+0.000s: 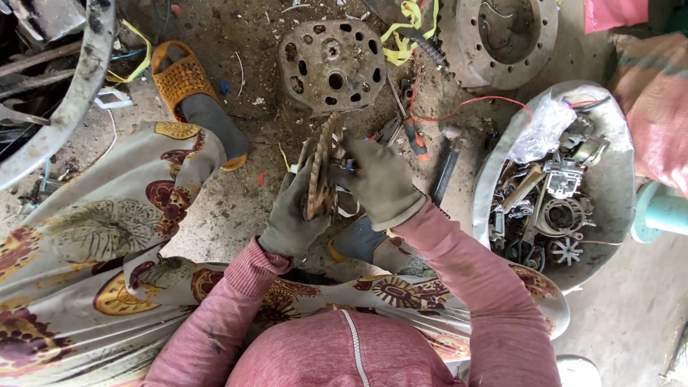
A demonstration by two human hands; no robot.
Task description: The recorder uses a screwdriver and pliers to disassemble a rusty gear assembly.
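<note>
From the head camera: the gloved left hand (290, 215) is wrapped around the lower edge of a rusty flat metal part (320, 172), held on edge at centre frame, and the gloved right hand (380, 183) closes over its top from two o'clock. At twelve o'clock a perforated metal plate (331, 64) lies on the dirt. At three o'clock a metal basin (616, 179) holds scrap machine parts (559, 208). A hammer (448, 161) lies just right of the hands, and at ten o'clock sits an orange sandal (179, 79).
</note>
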